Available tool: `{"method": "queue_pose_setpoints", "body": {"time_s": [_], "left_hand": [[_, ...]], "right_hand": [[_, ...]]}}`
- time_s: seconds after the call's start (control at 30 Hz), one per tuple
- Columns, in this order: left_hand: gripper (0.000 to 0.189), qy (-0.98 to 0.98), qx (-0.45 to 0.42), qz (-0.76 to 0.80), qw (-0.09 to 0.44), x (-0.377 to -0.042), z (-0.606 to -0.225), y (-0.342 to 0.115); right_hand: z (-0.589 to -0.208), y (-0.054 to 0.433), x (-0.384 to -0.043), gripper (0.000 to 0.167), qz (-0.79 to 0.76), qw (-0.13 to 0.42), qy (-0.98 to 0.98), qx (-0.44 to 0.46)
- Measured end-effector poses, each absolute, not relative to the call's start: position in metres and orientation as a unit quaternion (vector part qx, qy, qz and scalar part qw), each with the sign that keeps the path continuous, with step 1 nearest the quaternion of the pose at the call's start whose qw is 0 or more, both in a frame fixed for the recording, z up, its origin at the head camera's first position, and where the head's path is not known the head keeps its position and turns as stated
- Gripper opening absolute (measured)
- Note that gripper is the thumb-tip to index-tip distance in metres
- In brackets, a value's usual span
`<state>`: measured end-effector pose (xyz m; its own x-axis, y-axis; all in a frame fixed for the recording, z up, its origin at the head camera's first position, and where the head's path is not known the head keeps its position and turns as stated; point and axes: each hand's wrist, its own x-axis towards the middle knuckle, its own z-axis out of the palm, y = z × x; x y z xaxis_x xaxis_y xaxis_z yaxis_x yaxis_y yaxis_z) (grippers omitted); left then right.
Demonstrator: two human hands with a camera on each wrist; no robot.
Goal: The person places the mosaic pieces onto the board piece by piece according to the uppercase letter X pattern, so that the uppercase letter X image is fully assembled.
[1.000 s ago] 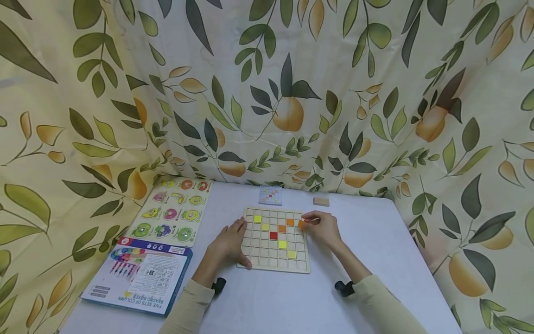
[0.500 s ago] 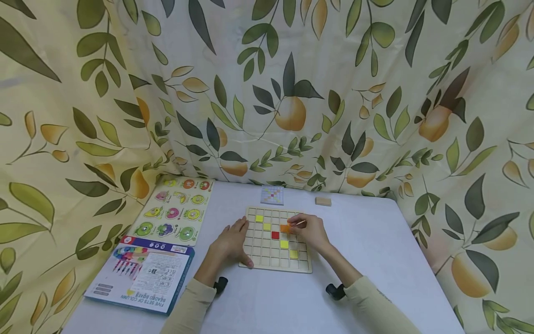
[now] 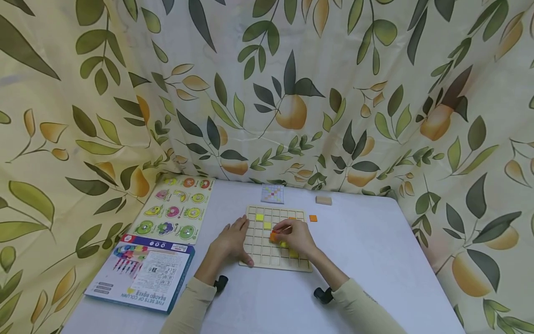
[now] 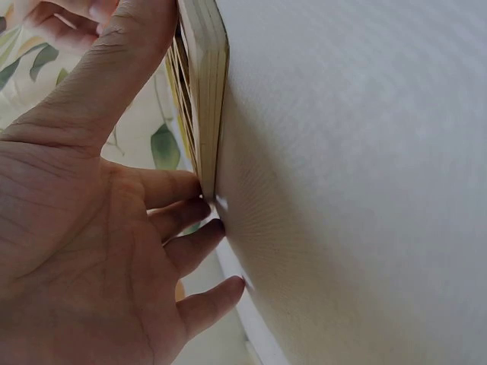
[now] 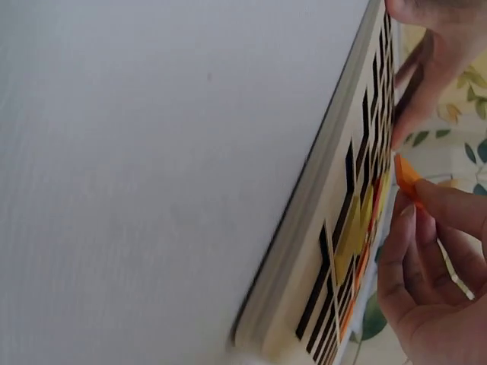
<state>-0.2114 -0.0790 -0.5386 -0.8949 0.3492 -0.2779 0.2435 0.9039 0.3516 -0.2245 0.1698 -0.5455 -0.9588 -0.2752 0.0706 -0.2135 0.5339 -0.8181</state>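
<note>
My left hand (image 3: 228,241) rests along the left edge of the wooden grid board (image 3: 258,253), fingers extended and thumb by the near corner. In the left wrist view its fingertips (image 4: 199,304) are at the table and the board's side. My right hand (image 3: 297,237) pinches a small orange square tile (image 5: 405,173) between thumb and fingers, over the middle of the board. Yellow tiles (image 3: 259,217) lie in cells running diagonally; the right hand covers part of them. A red tile (image 5: 376,193) shows in the right wrist view. Another orange tile (image 3: 313,218) lies right of the board.
Behind the board lie a small pattern card (image 3: 272,194) and a wooden block (image 3: 323,200). At left are a fruit puzzle sheet (image 3: 172,212) and a printed box (image 3: 139,278). A leaf-patterned curtain (image 3: 267,93) hangs along the back and sides of the white table (image 3: 367,260).
My right hand has carried an orange tile leftward from the board's right edge to its middle. The orange tile on the table beside the board has come into sight. The left hand stays put.
</note>
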Motion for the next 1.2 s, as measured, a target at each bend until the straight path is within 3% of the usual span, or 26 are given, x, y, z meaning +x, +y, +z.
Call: {"method": "queue_pose_setpoints", "body": {"time_s": [0.37,0.77,1.2], "left_hand": [[0.145,0.96,0.152,0.163,0.169,-0.212,-0.537,-0.079],[0.144,0.961,0.156,0.157,0.168,-0.212,-0.536,-0.08],[0.142,0.959,0.149,0.166,0.173,-0.212,-0.537,-0.079]], "right_hand": [[-0.55,0.153,-0.219,0.017,-0.441,0.043,0.878,-0.182],[-0.55,0.142,-0.216,0.013,-0.388,0.013,0.899,-0.202],[-0.548,0.153,-0.22,0.015,-0.382,0.009,0.9,-0.21]]}}
